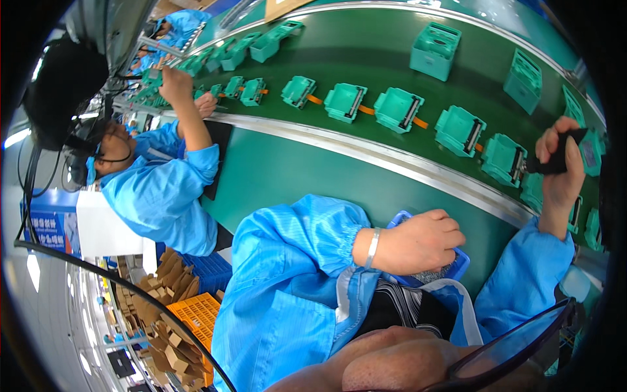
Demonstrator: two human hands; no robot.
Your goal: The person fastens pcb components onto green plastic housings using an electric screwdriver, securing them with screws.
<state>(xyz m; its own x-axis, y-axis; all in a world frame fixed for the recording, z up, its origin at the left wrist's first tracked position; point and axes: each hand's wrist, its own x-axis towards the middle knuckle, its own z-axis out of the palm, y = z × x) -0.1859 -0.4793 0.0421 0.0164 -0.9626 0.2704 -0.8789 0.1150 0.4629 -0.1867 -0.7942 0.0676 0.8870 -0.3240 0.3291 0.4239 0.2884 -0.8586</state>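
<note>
My left hand lies over a small blue bin with its fingers curled down and the tips hidden. Small grey metal pieces, too fine to name, show in the bin. At the far right, my right hand grips a black object with a small metal tip pointing left. That tip is close to a green plastic housing on the belt, but I cannot tell whether they touch. The housing carries a black strip along its right side.
A green conveyor belt carries a row of similar green housings, some with orange tabs between them. Taller green parts stand behind. A metal rail edges the belt. At left, a co-worker in blue handles parts; an orange crate stands below.
</note>
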